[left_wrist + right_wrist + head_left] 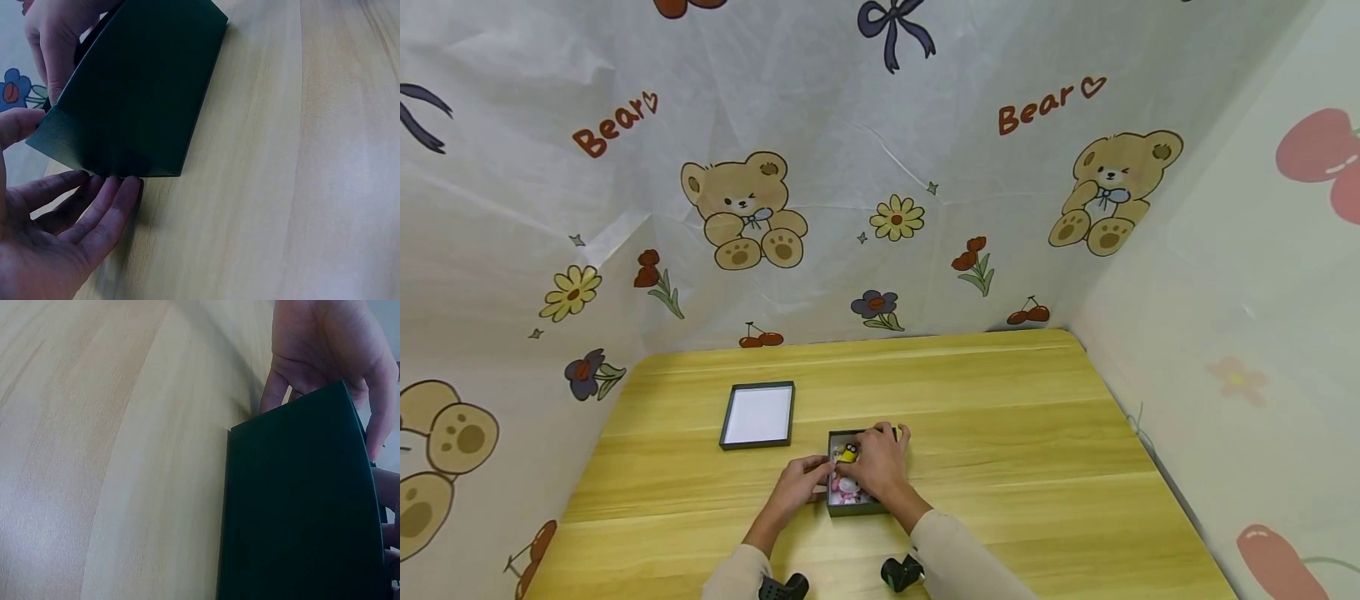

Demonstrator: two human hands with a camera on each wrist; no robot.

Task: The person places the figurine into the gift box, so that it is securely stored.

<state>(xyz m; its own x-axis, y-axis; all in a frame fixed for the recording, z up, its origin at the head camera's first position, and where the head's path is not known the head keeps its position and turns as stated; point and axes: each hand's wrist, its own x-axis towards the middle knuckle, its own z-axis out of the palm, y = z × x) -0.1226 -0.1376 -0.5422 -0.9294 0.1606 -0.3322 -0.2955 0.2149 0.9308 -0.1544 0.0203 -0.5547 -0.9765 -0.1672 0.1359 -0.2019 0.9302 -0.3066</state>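
A small dark green box [857, 509] sits on the table, with little figures inside. One figure [848, 452] is yellow with black; nearer the front lies a pink and white one [847, 490]. At the box's left end, my left hand [797, 485] has its thumb at the upper rim and its fingertips against the end wall's lower part. My right hand [882, 463] reaches over the box from the right, thumb inside among the figures, other fingers by the far rim. Whether it pinches a figure is hidden. In the right wrist view, the box's side [300, 506] hides most of the right hand.
A shallow dark-edged lid [758, 415], white inside, lies behind and left of the box. The wooden table [1000, 433] meets white cloth walls [835, 125] printed with bears and flowers at its back and sides.
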